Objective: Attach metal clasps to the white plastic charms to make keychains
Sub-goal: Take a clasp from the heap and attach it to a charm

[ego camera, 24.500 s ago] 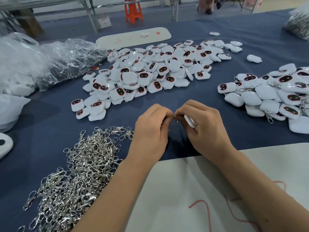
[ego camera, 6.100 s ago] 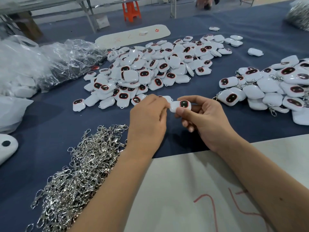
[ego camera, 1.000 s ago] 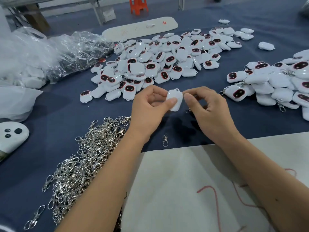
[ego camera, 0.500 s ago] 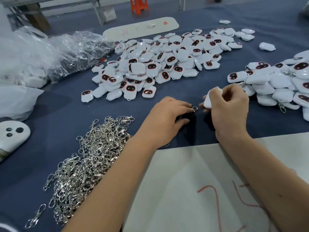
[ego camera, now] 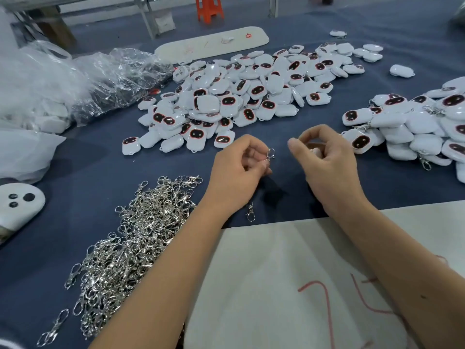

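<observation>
The left hand (ego camera: 239, 170) is pinching a clasp (ego camera: 270, 154); the right hand (ego camera: 327, 162) is gripping a charm (ego camera: 315, 150), not yet joined. A finished pile (ego camera: 422, 127) is growing, but most charms (ego camera: 241, 96) are waiting.

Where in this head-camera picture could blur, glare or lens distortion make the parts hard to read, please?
Head view: the right hand is motion-blurred at the thumb, so what it grips is unclear; the left hand and its clasp are sharper; glare speckles the clasp pile and the plastic bags; wide-angle distortion stretches the edges; soft hand shadows fall on the blue cloth.
</observation>
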Demonstrator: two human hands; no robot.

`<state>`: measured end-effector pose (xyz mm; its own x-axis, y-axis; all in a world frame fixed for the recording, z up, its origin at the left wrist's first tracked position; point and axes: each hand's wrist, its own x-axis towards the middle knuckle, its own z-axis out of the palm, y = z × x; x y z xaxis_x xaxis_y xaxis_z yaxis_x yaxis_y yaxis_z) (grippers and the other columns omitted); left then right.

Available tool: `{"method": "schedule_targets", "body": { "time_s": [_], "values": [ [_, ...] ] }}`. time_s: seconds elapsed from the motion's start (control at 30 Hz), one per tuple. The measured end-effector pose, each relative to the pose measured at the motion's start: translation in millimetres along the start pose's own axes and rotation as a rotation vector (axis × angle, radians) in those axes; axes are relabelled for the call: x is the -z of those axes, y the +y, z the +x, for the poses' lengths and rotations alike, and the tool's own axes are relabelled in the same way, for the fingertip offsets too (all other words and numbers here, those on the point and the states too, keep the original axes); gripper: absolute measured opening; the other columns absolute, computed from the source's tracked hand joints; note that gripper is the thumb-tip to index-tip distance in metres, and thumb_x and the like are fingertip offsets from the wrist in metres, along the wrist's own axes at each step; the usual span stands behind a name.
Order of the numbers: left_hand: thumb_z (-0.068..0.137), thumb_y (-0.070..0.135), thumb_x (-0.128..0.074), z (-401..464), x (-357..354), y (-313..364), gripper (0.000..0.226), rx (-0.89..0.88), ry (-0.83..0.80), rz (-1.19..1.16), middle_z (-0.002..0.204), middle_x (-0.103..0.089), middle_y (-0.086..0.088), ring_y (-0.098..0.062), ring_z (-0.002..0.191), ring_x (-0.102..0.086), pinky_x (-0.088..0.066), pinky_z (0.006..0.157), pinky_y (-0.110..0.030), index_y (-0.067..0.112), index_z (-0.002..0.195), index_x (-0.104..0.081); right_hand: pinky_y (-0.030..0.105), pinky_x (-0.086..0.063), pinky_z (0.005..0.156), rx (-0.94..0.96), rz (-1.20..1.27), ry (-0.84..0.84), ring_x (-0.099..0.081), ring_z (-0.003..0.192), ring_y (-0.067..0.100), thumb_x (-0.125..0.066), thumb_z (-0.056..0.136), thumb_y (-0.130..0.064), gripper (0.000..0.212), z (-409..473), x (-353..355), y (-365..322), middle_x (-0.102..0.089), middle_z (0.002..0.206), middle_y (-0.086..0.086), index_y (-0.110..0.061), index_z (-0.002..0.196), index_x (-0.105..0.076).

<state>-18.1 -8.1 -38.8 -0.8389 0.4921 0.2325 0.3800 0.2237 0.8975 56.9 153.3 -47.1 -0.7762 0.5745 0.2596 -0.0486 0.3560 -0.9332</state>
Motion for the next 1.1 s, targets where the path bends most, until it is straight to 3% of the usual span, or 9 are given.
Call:
{"method": "schedule_targets", "body": {
  "time_s": [0.07, 0.17, 0.23, 0.43, 0.57, 0.77, 0.9, 1.03, 1.1],
  "values": [
    [0.09, -0.01, -0.063, 0.6, 1.6, 0.1, 0.02, 0.028, 0.004, -0.085, 0.082, -0.066, -0.006, -0.019, 0.069, -0.073, -0.061, 0.076, -0.033, 0.008, 0.097, -0.067, 0.024, -0.04, 0.05, 0.051, -0.066, -0.11, -0.037, 0.051, 0.012, -0.071, 0.093, -0.039, 0.007, -2.0, -1.8, -2.2, -0.047, 0.058, 0.002, -0.032, 0.092, -0.072],
    [0.089, -0.009, -0.066, -0.9, 1.8, 0.8, 0.017, 0.022, -0.026, -0.098, 0.08, -0.07, -0.011, -0.026, 0.071, -0.072, -0.061, 0.075, -0.035, 0.006, 0.096, -0.07, 0.038, -0.057, 0.069, 0.096, -0.143, -0.189, -0.061, 0.065, 0.021, -0.073, 0.094, -0.034, 0.005, -3.9, -4.1, -6.4, -0.067, 0.067, -0.009, -0.035, 0.095, -0.079],
    [0.089, -0.009, -0.067, -2.3, 0.8, 1.6, 0.015, 0.018, -0.043, -0.104, 0.079, -0.072, -0.011, -0.03, 0.074, -0.073, -0.061, 0.076, -0.04, 0.006, 0.094, -0.071, 0.044, -0.057, 0.077, 0.117, -0.166, -0.198, -0.068, 0.077, 0.021, -0.075, 0.093, -0.03, 0.007, -4.4, -3.6, -7.6, -0.075, 0.077, -0.01, -0.032, 0.088, -0.08],
    [0.09, -0.009, -0.065, -1.5, 1.4, 2.1, 0.019, 0.009, -0.078, -0.149, 0.083, -0.068, -0.01, -0.028, 0.073, -0.071, -0.059, 0.077, -0.043, 0.005, 0.102, -0.068, 0.04, -0.05, 0.062, 0.09, -0.093, -0.179, -0.051, 0.062, 0.033, -0.076, 0.093, -0.03, 0.016, -3.2, -1.5, -4.8, -0.067, 0.07, 0.019, -0.027, 0.077, -0.077],
    [0.093, -0.011, -0.062, -2.1, 1.5, 3.7, 0.019, 0.016, -0.121, -0.24, 0.083, -0.065, -0.007, -0.018, 0.073, -0.068, -0.054, 0.072, -0.028, 0.005, 0.103, -0.067, 0.019, -0.039, 0.053, 0.051, 0.008, -0.222, -0.04, 0.056, 0.005, -0.072, 0.094, -0.025, 0.017, -2.9, 2.0, -6.3, -0.064, 0.066, 0.009, -0.026, 0.077, -0.075],
    [0.099, 0.0, -0.062, -2.4, 2.1, 5.3, 0.008, 0.073, -0.16, -0.248, 0.079, -0.07, -0.009, -0.011, 0.067, -0.067, -0.052, 0.065, -0.021, 0.003, 0.095, -0.068, 0.01, -0.038, 0.057, 0.076, 0.159, -0.247, -0.047, 0.053, 0.001, -0.067, 0.098, -0.015, 0.019, -3.3, 3.6, -7.0, -0.066, 0.064, -0.01, -0.019, 0.08, -0.072],
    [0.1, 0.009, -0.064, -2.4, 1.6, 6.2, 0.012, 0.101, -0.137, -0.232, 0.07, -0.068, -0.004, -0.011, 0.064, -0.067, -0.051, 0.063, -0.02, 0.002, 0.09, -0.068, 0.026, -0.041, 0.062, 0.068, 0.182, -0.205, -0.045, 0.058, 0.005, -0.067, 0.099, -0.021, 0.017, -3.7, 2.9, -6.4, -0.072, 0.073, -0.001, -0.022, 0.083, -0.072],
    [0.1, 0.006, -0.062, -1.8, 1.9, 5.5, 0.011, 0.108, -0.089, -0.255, 0.073, -0.069, -0.009, -0.009, 0.065, -0.066, -0.052, 0.064, -0.019, 0.004, 0.089, -0.066, 0.036, -0.04, 0.062, 0.056, 0.204, -0.188, -0.041, 0.063, 0.039, -0.065, 0.098, -0.024, 0.015, -2.3, 2.5, -3.4, -0.076, 0.08, -0.001, -0.024, 0.083, -0.069],
    [0.099, 0.004, -0.064, -2.1, 2.3, 5.2, 0.004, 0.084, -0.098, -0.277, 0.081, -0.071, -0.006, -0.012, 0.074, -0.069, -0.055, 0.067, -0.022, 0.002, 0.095, -0.065, 0.025, -0.041, 0.061, 0.08, 0.164, -0.213, -0.043, 0.055, 0.016, -0.067, 0.096, -0.023, 0.014, -2.5, 1.5, -2.4, -0.077, 0.08, -0.007, -0.025, 0.083, -0.07]
  ]
}}
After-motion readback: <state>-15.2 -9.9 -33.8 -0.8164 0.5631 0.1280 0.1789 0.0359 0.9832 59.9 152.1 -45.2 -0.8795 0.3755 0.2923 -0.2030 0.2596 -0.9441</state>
